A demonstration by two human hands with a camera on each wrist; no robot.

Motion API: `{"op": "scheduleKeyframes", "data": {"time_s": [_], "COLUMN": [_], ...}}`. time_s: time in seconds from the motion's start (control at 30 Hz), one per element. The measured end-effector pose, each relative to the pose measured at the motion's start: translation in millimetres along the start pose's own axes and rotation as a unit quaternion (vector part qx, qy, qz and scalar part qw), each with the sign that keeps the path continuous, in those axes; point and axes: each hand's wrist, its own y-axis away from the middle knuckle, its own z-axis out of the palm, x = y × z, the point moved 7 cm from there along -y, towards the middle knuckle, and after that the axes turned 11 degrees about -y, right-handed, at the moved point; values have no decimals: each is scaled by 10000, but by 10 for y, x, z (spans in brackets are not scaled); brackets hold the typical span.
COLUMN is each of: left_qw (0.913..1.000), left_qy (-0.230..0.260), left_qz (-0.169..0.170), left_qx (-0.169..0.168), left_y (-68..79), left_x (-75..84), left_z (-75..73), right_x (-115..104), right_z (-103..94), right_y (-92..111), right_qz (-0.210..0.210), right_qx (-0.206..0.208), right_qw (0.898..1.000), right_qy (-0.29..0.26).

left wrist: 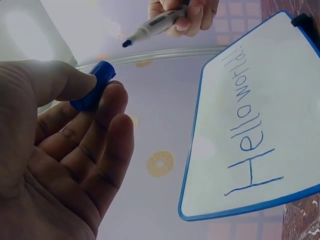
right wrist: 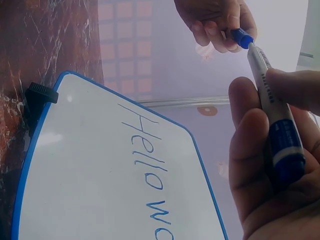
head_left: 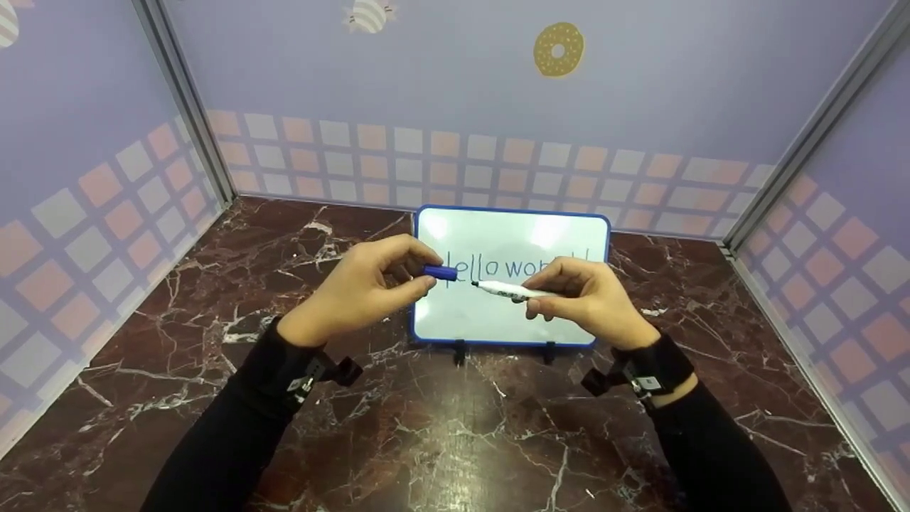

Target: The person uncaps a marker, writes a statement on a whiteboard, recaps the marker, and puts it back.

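Between thumb and fingers, my left hand (head_left: 366, 288) pinches a blue marker cap (head_left: 441, 272). My right hand (head_left: 579, 293) grips a white whiteboard marker (head_left: 503, 289) with a blue band and blue end, its dark tip bare and aimed left at the cap. A small gap separates tip and cap in the left wrist view. Behind both hands stands a blue-framed whiteboard (head_left: 490, 320) bearing "Hello world" in blue handwriting. In the head view, the hands cover part of that writing.
Black feet (head_left: 460, 352) support the whiteboard's lower edge on a dark red marbled table (head_left: 455, 441). Patterned purple panels (head_left: 455, 85) enclose the back and both sides, with metal posts (head_left: 188, 99) at the corners. Each wrist carries a black camera mount (head_left: 647, 373).
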Motion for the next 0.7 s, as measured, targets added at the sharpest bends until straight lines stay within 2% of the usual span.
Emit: {"op": "scheduleKeyframes", "data": {"time_s": [0.27, 0.7], "left_qw": [9998, 9992], "left_qy": [-89, -110], "left_qz": [170, 368], "left_qx": [-49, -143], "left_y": [-9, -10], "left_x": [76, 105], "left_z": [80, 182], "right_x": [-39, -16], "right_z": [24, 61], "right_y": [2, 3], "right_qz": [-113, -13], "right_qx": [-27, -73], "right_qw": [9999, 10000], "right_qy": [-26, 32]}}
